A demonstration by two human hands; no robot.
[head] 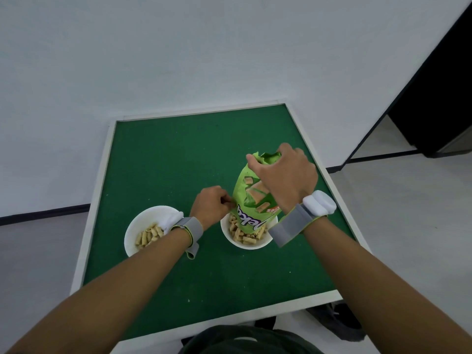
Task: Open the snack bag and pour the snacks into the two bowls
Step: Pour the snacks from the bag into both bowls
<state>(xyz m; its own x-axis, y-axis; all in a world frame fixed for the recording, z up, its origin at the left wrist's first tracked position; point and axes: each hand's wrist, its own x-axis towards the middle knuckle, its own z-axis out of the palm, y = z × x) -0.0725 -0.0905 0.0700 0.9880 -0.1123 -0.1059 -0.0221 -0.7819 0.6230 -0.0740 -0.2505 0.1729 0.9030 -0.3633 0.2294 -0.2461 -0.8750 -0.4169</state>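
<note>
A green snack bag (pixel 246 200) hangs upside down with its open mouth inside the right white bowl (pixel 265 240), which holds several tan tube snacks. My right hand (pixel 286 177) grips the bag's upper end. My left hand (pixel 212 206) pinches the bag's left edge just above that bowl. The left white bowl (pixel 139 223) also holds tube snacks (pixel 149 237); my left wrist band covers part of its right rim.
The bowls stand on a green table (pixel 178 159) with a pale frame, pushed against a white wall. A dark doorway (pixel 439 98) is at the right. Dark shoes (pixel 334 320) and dark clothing lie below the table's near edge.
</note>
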